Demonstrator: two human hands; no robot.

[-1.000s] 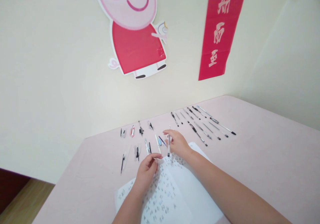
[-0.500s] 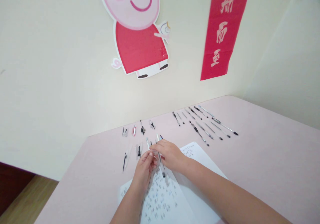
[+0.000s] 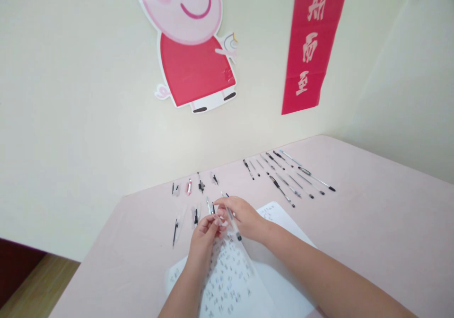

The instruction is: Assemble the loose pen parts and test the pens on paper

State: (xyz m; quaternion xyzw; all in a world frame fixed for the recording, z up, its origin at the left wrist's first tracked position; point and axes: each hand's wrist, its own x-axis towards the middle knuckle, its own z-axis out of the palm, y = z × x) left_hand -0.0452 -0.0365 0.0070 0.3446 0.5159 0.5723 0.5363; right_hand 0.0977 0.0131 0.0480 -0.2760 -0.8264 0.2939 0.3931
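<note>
My right hand (image 3: 241,214) is closed on a clear pen (image 3: 232,222), which slants with its black end (image 3: 239,237) down toward me. My left hand (image 3: 207,229) is pinched beside it, the fingertips of both hands nearly meeting. A small, clear piece (image 3: 222,221) shows at the left fingertips, too blurred to name. Both hands are above a sheet of handwritten paper (image 3: 227,285). Just past the fingers lie more pen parts (image 3: 208,205), partly hidden by my hands.
Several pens (image 3: 282,191) lie in two rows at the back right. Small groups of pen parts (image 3: 195,216) and a pink-and-white piece (image 3: 189,186) lie at the left. A second white sheet (image 3: 271,214) is under my right forearm. The wall (image 3: 106,119) borders the pink table (image 3: 372,223).
The pen in my right hand has tilted, its black end swinging up and to the right. The hands have drawn slightly apart, and the view has shifted a little.
</note>
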